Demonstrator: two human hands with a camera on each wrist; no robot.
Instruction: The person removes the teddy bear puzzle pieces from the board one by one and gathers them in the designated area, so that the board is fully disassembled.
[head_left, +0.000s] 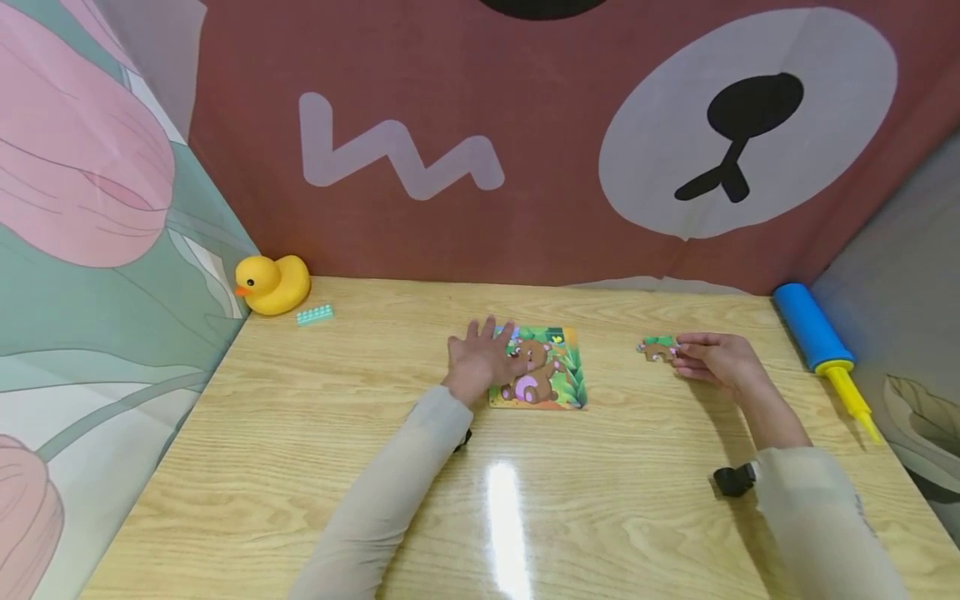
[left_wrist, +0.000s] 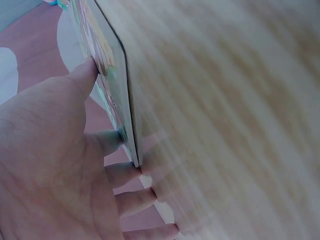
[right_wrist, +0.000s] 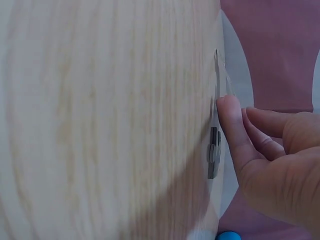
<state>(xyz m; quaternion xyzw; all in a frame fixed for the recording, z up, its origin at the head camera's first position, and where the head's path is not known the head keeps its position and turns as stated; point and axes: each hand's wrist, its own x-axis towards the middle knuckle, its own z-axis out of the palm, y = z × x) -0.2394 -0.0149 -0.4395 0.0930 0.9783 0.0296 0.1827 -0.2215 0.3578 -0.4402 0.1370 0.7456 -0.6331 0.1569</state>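
A square jigsaw puzzle (head_left: 538,375) with a brown bear picture lies flat on the table in the head view. My left hand (head_left: 483,358) rests with spread fingers over its left part; in the left wrist view the thumb (left_wrist: 90,72) touches its face and other fingertips meet the table beside it. At the right, my right hand (head_left: 720,360) pinches a brown-and-green puzzle piece (head_left: 658,348) between thumb and fingers. The right wrist view shows that piece thin and edge-on, tilted up from the table. Small dark edges (right_wrist: 214,152), possibly other pieces, lie beneath the hand.
A yellow rubber duck (head_left: 273,285) and a mint-green studded brick (head_left: 314,315) sit at the back left. A blue-and-yellow pump (head_left: 816,329) lies along the right edge. Printed cloth (head_left: 450,225) hangs behind and beside the wooden table (head_left: 315,467).
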